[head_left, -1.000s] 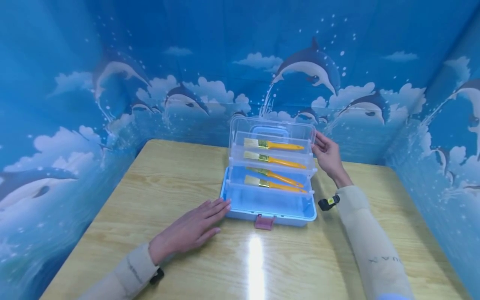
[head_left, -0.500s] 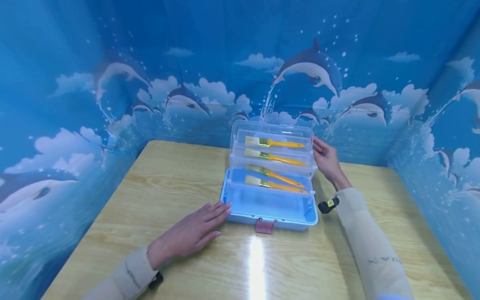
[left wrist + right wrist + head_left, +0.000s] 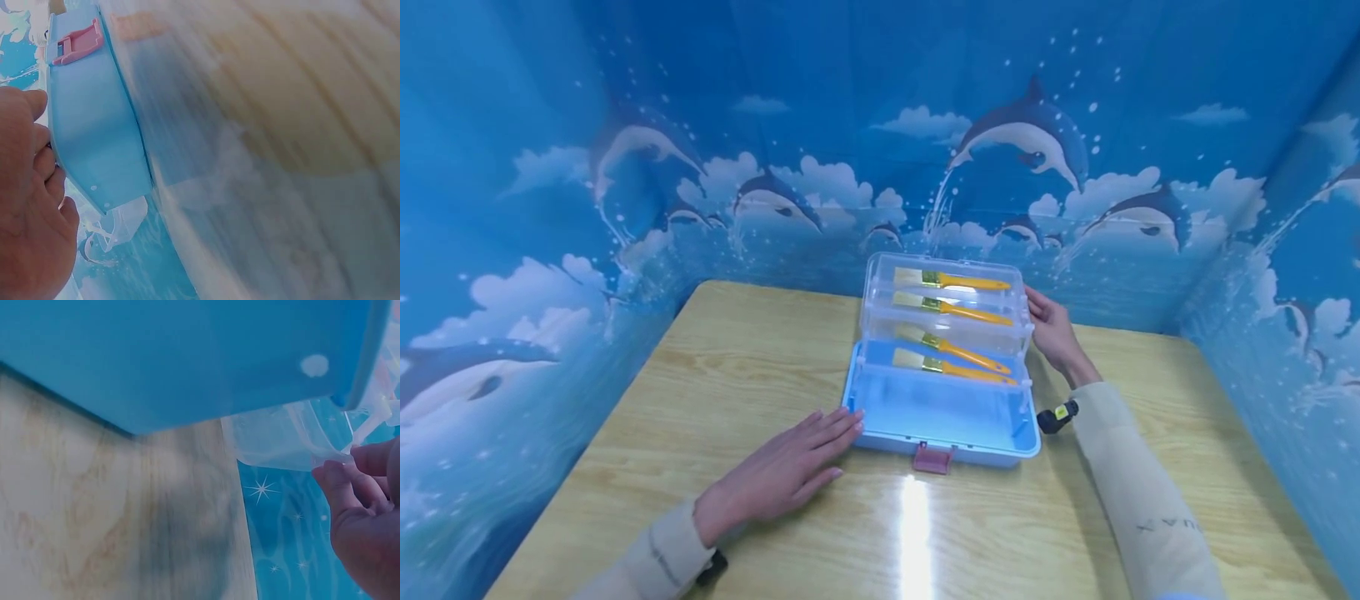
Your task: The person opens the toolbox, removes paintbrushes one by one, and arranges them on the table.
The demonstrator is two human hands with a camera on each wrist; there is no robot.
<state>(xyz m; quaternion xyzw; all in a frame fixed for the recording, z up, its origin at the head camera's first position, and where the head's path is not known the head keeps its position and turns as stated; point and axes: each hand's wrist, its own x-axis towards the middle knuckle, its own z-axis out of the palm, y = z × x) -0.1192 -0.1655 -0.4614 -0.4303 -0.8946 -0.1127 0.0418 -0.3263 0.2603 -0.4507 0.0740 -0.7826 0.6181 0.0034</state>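
Note:
A light-blue storage box (image 3: 880, 442) stands on the table with its clear lid (image 3: 874, 287) raised and leaning back. Its translucent trays (image 3: 874, 379) are fanned out in steps, and several paintbrushes (image 3: 976, 313) with yellow-orange handles and pale bristles lie across them. My left hand (image 3: 782, 467) lies with straight fingers at the box's near left corner. At the lid's right side, my right hand (image 3: 1054, 335) pinches the edge; the right wrist view shows thumb and fingers on the clear plastic (image 3: 269, 440). A pink latch (image 3: 80, 44) hangs on the front.
The wooden table (image 3: 737, 350) reaches back to a blue dolphin-print curtain (image 3: 820, 108), which also runs along both sides. The box's far side is close to the back curtain. A bright light reflection (image 3: 914, 533) shows on the wood in front of the box.
The lid has tilted further back, with its top edge now lower, and my right hand has moved slightly down with it. The box appears slightly nearer. My left hand stays at the corner.

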